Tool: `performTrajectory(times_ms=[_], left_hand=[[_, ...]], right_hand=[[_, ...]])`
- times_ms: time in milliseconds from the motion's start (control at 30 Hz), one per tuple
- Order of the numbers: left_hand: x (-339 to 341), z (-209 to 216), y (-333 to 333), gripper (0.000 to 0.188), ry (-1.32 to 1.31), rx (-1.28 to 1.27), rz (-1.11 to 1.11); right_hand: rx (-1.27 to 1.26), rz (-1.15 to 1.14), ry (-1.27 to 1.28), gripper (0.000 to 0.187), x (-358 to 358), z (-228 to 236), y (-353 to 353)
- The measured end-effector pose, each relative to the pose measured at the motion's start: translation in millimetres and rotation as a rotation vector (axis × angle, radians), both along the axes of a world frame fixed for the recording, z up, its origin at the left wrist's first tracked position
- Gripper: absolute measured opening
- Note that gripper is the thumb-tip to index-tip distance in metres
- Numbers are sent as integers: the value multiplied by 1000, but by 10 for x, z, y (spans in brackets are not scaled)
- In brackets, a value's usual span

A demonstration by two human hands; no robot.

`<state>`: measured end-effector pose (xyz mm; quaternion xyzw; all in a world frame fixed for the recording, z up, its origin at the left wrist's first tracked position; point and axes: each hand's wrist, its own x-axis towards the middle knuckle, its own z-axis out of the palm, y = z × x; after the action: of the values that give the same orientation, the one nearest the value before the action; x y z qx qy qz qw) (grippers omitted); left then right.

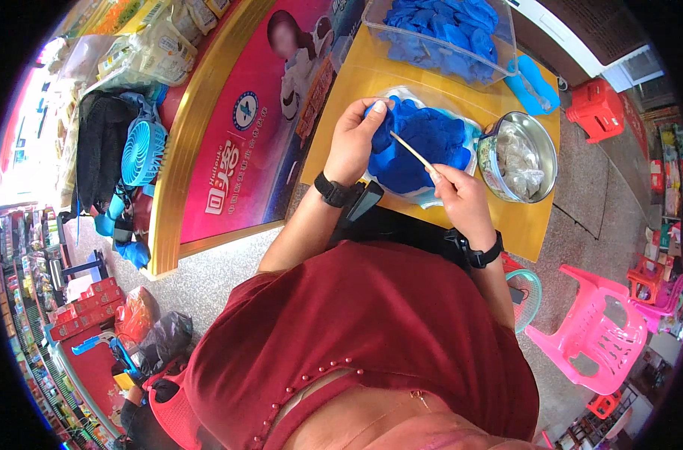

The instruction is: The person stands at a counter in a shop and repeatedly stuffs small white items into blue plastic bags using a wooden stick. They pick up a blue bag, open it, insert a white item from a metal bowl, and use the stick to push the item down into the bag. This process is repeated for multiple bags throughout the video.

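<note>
Farthest left I see a round, light-blue plastic fan (144, 153) beside black mesh fabric (103, 150), then a pink printed panel (244, 142) in a yellow frame, standing along the left edge of the yellow wooden surface (328, 146). Next comes the left hand (358, 133), a black band (332, 189) on its wrist; its thumb and fingers pinch a small, deep-blue, thin soft piece (384, 135). Just right of that, a heap of deep-blue, petal-like soft pieces (431, 142) lies on pale, crinkled sheeting at the middle of the surface. Behind it, toward the far edge, I have a clear plastic bin (511, 52) filled with brighter blue pieces (450, 30). The right hand (461, 196) grips a slim, pale wooden stick (412, 152), its tip at the pinched piece; whether they touch I cannot tell. Near the right edge stands a round, shiny metal tin (549, 154) holding clear plastic bags (519, 161), with a bright-blue flat item (531, 84) toward the far right corner. Beyond the right edge, I see a red plastic stool (596, 111) and a pink plastic chair (600, 330) on the speckled floor.
</note>
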<state>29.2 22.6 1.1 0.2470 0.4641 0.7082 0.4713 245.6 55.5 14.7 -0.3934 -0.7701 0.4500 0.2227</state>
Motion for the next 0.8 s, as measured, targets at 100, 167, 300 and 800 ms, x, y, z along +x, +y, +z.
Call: performTrajectory(times_ms=[100,167,300,800], left_hand=[[79,-6,21,26,-44,23,-66],[162,60,3,30,-117,55,-105],[205,118,-35,39,-57,-92,-80],[410,-28,-62,55,225,-105,13]], right_hand=[[-58,-32,68,20,-56,32,-29],[-34,-31,107,20,-68,-34,-31],[-19,-42,147,20,-92,-116,-52],[-158,-22,242,21,-371,-126,20]])
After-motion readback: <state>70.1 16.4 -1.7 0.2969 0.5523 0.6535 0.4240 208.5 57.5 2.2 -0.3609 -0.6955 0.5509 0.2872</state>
